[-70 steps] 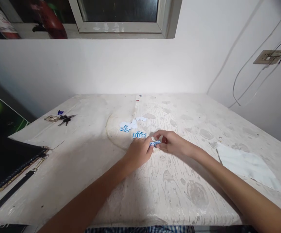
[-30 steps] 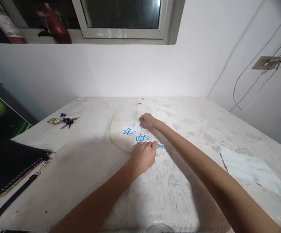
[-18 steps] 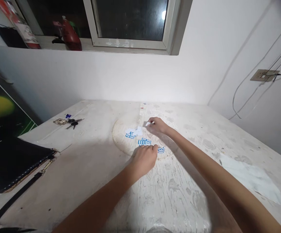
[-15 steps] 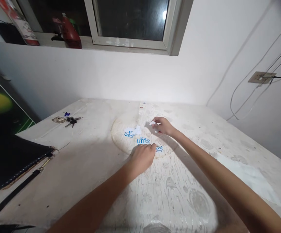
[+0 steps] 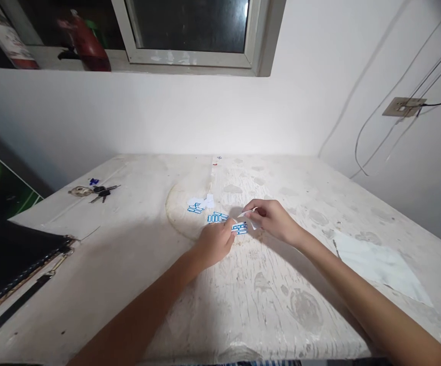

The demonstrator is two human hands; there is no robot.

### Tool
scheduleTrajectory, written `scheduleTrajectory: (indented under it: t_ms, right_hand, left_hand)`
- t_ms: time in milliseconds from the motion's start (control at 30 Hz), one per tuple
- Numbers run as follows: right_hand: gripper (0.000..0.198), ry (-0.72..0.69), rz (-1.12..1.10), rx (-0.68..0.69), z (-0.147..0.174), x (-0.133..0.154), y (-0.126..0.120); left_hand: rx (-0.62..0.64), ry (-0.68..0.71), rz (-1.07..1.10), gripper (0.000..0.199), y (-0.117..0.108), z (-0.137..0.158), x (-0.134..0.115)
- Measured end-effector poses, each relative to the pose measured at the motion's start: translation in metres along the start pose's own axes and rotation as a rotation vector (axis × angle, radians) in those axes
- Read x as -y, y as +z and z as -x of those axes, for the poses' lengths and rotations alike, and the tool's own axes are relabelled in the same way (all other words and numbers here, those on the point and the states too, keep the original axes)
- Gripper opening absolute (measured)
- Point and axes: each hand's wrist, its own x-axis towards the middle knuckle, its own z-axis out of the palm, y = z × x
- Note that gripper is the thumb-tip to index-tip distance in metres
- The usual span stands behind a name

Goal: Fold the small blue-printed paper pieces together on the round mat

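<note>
My left hand (image 5: 216, 241) is closed, its thumb and fingers pinching the edge of a small paper piece with blue rectangles (image 5: 240, 228) just above the table. To the right, my right hand (image 5: 271, 217) is closed around small white paper scraps (image 5: 247, 213), which stick out at its fingertips close to that piece. Another blue-patterned piece (image 5: 217, 217) lies just beyond my left hand, partly covered by it. Farther left are a third blue-patterned piece (image 5: 196, 208) and some plain white paper bits (image 5: 208, 200).
A black bag (image 5: 22, 259) with a strap lies at the table's left side. Keys (image 5: 101, 191) rest behind it. A pale sheet (image 5: 380, 267) lies on the right of the table (image 5: 136, 295). Cables hang from a wall socket (image 5: 404, 107); bottles stand on the windowsill.
My right hand has come nearer, toward my left hand, with the white scraps. The blue-patterned piece beside my left hand now sits at its fingertips, raised slightly. The camera view has shifted.
</note>
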Motion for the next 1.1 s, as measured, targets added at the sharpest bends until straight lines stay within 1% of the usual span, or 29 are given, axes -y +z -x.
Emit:
scheduleTrajectory:
  t_ms: [133,200,300,433,500,633,767,867,1000,1033,1100]
  right_hand:
    - [0.02,-0.264,0.24,-0.017,0.011,0.009,0.011]
    - [0.022,-0.325,0.419,-0.03,0.018,0.009,0.02]
    - [0.023,-0.397,0.697,-0.051,0.026,-0.002,0.031]
    - [0.026,-0.556,0.869,-0.045,0.029,-0.023,0.041]
    - [0.027,-0.59,0.928,-0.033,0.03,-0.03,0.044]
    - [0.028,-0.601,0.957,0.005,0.032,-0.034,0.042]
    - [0.027,-0.63,0.928,-0.008,0.032,-0.031,0.038]
    - [0.023,-0.667,0.906,-0.065,0.031,-0.029,0.038]
    - [0.02,-0.722,0.849,-0.216,0.028,-0.03,0.039]
    - [0.02,-0.723,0.84,-0.233,0.028,-0.031,0.039]
    - [0.019,-0.71,0.839,-0.223,0.026,-0.032,0.038]
  left_hand:
    - [0.016,-0.005,0.012,0.019,-0.002,-0.001,0.001]
    - [0.023,0.009,0.025,0.018,-0.003,-0.001,0.001]
    - [0.034,0.019,0.05,0.015,-0.005,-0.001,0.0]
    - [0.062,0.012,0.049,0.013,-0.007,-0.001,0.0]
    - [0.069,0.002,0.043,0.013,-0.008,-0.001,-0.001]
    - [0.07,-0.025,0.012,0.013,-0.007,-0.001,-0.003]
    - [0.072,-0.051,0.028,0.013,-0.008,-0.001,-0.005]
    - [0.072,-0.053,0.076,0.014,-0.009,-0.001,-0.005]
    - [0.075,-0.052,0.119,0.015,-0.008,-0.001,-0.003]
    - [0.07,-0.052,0.12,0.014,-0.008,-0.001,-0.003]
    - [0.061,-0.055,0.12,0.015,-0.007,-0.001,-0.003]
